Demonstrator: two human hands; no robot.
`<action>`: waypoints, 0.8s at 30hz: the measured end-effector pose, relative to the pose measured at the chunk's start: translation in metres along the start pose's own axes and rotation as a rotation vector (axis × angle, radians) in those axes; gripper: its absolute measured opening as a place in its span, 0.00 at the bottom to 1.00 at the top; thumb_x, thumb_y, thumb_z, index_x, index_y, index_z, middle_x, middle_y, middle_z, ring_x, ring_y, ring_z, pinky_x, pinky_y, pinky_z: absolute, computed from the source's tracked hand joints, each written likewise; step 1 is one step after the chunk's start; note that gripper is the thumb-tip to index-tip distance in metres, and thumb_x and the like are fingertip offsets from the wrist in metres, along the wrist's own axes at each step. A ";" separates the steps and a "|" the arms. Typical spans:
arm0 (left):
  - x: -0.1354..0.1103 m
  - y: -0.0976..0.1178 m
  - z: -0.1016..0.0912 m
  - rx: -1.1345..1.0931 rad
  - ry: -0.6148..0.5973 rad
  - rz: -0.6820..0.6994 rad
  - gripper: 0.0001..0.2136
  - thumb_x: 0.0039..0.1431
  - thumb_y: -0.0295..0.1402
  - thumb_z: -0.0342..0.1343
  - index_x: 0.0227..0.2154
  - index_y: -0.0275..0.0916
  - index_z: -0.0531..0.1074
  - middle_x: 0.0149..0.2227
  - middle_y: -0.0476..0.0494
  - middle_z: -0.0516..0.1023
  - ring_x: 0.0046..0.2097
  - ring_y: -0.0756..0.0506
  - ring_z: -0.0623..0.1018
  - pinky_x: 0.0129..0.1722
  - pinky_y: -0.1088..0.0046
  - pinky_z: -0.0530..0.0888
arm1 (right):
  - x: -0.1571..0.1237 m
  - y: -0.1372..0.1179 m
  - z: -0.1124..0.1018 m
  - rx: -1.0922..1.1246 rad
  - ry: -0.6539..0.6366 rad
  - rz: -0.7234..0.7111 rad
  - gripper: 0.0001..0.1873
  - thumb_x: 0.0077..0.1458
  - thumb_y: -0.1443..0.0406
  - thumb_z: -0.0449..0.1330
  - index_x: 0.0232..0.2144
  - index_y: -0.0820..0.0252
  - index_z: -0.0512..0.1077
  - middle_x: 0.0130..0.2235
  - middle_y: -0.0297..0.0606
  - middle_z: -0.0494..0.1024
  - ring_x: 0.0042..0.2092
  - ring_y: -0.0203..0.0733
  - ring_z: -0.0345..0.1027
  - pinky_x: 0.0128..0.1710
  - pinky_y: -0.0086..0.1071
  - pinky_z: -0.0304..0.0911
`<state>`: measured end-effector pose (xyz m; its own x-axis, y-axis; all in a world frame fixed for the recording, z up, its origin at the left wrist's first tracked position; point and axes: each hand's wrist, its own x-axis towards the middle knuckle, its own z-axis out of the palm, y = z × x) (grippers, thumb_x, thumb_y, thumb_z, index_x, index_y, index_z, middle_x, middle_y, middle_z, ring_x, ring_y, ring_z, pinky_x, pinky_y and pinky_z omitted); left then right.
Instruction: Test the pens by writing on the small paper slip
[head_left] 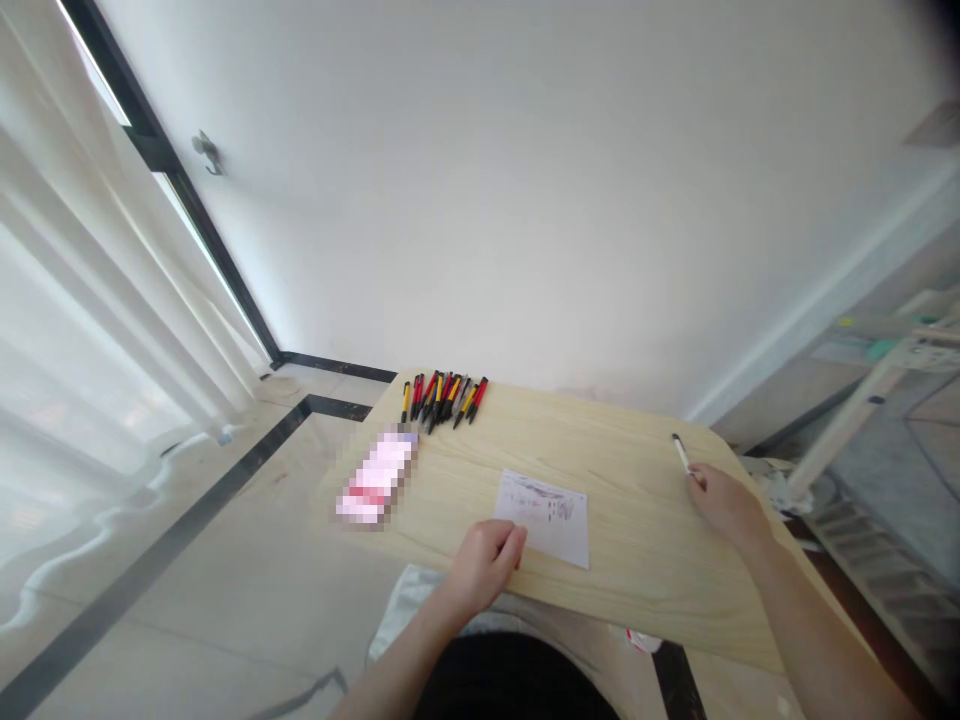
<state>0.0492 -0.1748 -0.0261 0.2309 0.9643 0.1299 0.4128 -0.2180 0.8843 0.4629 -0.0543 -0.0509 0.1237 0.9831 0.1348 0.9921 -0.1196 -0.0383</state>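
At the right side of the table, my right hand [724, 505] pinches a white pen [681, 452] with a dark end pointing away from me. My left hand [487, 562] is curled closed at the near left corner of a sheet of white paper [566, 535]. Whatever its fingers may hold is hidden. Dark scribbles and small marks cover the upper part of the paper. Several pens [442, 398] in red, yellow, grey and black lie in a bunch at the table's far left, apart from both hands.
A phone-like object [377, 478], blurred out, lies at the left edge of the pale wooden table [615, 440]. Behind is a white wall [525, 200]. White curtains [97, 260] hang on the left, and a white metal frame [851, 425] stands at the right.
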 end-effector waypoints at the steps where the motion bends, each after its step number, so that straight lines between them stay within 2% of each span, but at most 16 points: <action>1: 0.000 0.000 -0.001 -0.005 0.000 0.006 0.21 0.60 0.39 0.39 0.14 0.38 0.62 0.17 0.49 0.66 0.24 0.50 0.66 0.27 0.75 0.61 | -0.001 -0.001 -0.002 -0.003 -0.008 0.000 0.18 0.53 0.61 0.47 0.43 0.60 0.68 0.36 0.43 0.75 0.35 0.45 0.68 0.29 0.32 0.57; 5: 0.000 0.000 -0.002 -0.021 0.000 0.024 0.21 0.59 0.39 0.39 0.14 0.38 0.63 0.18 0.48 0.67 0.24 0.50 0.66 0.27 0.74 0.61 | -0.002 -0.005 -0.009 -0.018 -0.021 -0.009 0.18 0.52 0.58 0.48 0.41 0.59 0.69 0.32 0.41 0.75 0.33 0.44 0.68 0.28 0.32 0.57; 8: 0.000 0.000 -0.003 -0.029 0.013 0.029 0.20 0.59 0.39 0.39 0.14 0.38 0.63 0.18 0.48 0.67 0.24 0.50 0.66 0.27 0.75 0.61 | 0.002 -0.012 -0.014 -0.016 0.068 -0.001 0.18 0.51 0.58 0.49 0.42 0.58 0.69 0.34 0.41 0.74 0.34 0.43 0.68 0.30 0.32 0.57; 11: 0.000 0.000 -0.003 -0.031 0.008 0.034 0.20 0.59 0.38 0.40 0.14 0.39 0.62 0.18 0.49 0.67 0.24 0.50 0.66 0.27 0.75 0.61 | 0.009 -0.038 -0.022 0.036 0.160 -0.037 0.16 0.51 0.61 0.49 0.41 0.58 0.69 0.38 0.41 0.73 0.38 0.43 0.67 0.33 0.32 0.58; 14: 0.000 0.000 -0.004 -0.026 -0.008 0.035 0.20 0.60 0.38 0.39 0.15 0.39 0.61 0.18 0.49 0.67 0.24 0.50 0.66 0.27 0.75 0.61 | 0.015 -0.090 -0.030 0.105 0.143 -0.180 0.15 0.53 0.64 0.48 0.41 0.59 0.68 0.42 0.40 0.72 0.40 0.40 0.66 0.38 0.31 0.58; 17: 0.000 -0.002 -0.003 -0.024 -0.007 0.037 0.20 0.60 0.38 0.39 0.15 0.38 0.61 0.18 0.49 0.66 0.24 0.50 0.66 0.27 0.74 0.61 | 0.015 -0.158 -0.032 0.154 0.100 -0.321 0.14 0.54 0.67 0.47 0.42 0.59 0.68 0.44 0.41 0.71 0.44 0.39 0.64 0.43 0.29 0.56; 21: 0.000 -0.005 -0.001 -0.018 -0.008 0.032 0.20 0.61 0.38 0.39 0.15 0.38 0.62 0.18 0.49 0.66 0.25 0.50 0.66 0.28 0.74 0.60 | 0.010 -0.246 -0.028 0.165 0.019 -0.576 0.13 0.55 0.69 0.49 0.40 0.60 0.70 0.40 0.40 0.71 0.43 0.39 0.63 0.43 0.29 0.56; 24: 0.000 -0.007 0.000 -0.007 -0.021 0.026 0.20 0.61 0.38 0.38 0.15 0.38 0.62 0.19 0.49 0.66 0.25 0.50 0.67 0.28 0.74 0.60 | 0.006 -0.296 -0.025 0.186 0.033 -0.698 0.11 0.55 0.70 0.49 0.38 0.61 0.70 0.37 0.40 0.71 0.42 0.39 0.62 0.43 0.30 0.55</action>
<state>0.0458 -0.1732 -0.0325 0.2604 0.9547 0.1438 0.4002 -0.2422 0.8838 0.1706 -0.0161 -0.0142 -0.5341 0.8165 0.2191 0.8203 0.5633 -0.0994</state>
